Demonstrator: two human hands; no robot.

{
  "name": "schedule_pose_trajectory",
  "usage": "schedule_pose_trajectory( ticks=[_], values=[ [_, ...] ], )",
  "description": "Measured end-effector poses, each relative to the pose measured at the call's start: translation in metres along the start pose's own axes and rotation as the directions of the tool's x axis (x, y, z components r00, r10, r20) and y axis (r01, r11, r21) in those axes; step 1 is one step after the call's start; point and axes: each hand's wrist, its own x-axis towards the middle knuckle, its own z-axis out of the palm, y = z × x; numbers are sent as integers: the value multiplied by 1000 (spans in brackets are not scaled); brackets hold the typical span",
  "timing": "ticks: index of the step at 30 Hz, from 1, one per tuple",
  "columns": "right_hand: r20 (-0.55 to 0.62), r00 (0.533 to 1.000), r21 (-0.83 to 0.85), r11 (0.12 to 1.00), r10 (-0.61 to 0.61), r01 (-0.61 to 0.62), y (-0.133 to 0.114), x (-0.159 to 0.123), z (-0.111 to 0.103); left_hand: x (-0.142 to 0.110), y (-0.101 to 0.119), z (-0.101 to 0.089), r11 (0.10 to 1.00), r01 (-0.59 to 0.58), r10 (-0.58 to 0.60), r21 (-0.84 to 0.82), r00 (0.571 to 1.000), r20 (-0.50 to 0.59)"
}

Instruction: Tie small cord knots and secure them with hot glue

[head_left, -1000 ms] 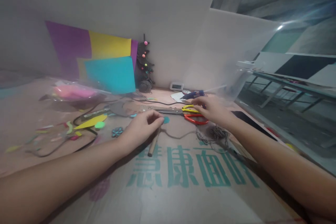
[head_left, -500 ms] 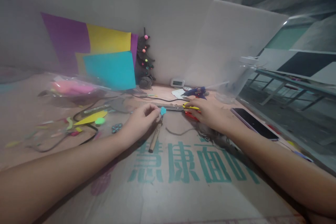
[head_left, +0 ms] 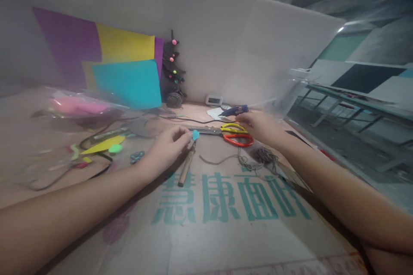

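My left hand (head_left: 172,148) pinches a small blue flower-shaped piece (head_left: 195,135) between thumb and fingers, just over the table. Below it lies a tool with a wooden handle (head_left: 186,167), its thin dark end close to the flower. My right hand (head_left: 260,126) is at the dark blue glue gun (head_left: 235,111), fingers curled about its handle, which they mostly hide. In front of that hand lie scissors (head_left: 238,139) with one yellow and one red handle loop, blades pointing left toward my left hand. Grey cord (head_left: 264,157) lies tangled below my right forearm.
Coloured sheets (head_left: 127,84) and a dark tree with small pompoms (head_left: 174,68) stand against the back wall. A small white digital display (head_left: 214,100) sits behind the glue gun. Plastic-wrapped pink material (head_left: 79,105), a yellow piece (head_left: 103,145) and a green pompom (head_left: 115,148) lie left.
My right hand has let go of the scissors and moved up to the glue gun; the scissor handles now show fully. My left hand still holds the blue flower. The view has shifted slightly.
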Motion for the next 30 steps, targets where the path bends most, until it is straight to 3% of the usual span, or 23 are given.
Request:
schedule_pose_trajectory(
  ticks=[3,8,10,13,19,23,30],
  values=[
    [54,997,-103,994,48,-42,8,1,-3,-1,6,-1,999,4,-4,32,1000,9],
    [171,945,-225,945,278,-237,46,1,-3,-3,8,-1,1000,25,-25,14,1000,18],
    [99,949,-76,954,298,-291,58,2,4,-2,6,0,1000,21,-21,4,1000,17],
    [-31,960,205,941,280,-268,60,5,23,-1,5,0,1000,25,-25,-8,999,25],
    [-55,939,426,858,339,-286,41,9,52,-3,5,2,998,44,-40,-44,997,73],
    [-68,901,493,799,429,-344,42,9,50,-3,6,2,998,51,-48,-43,997,68],
    [-116,802,586,693,586,-421,37,10,25,-2,6,1,998,52,-49,-47,996,73]
  ],
)
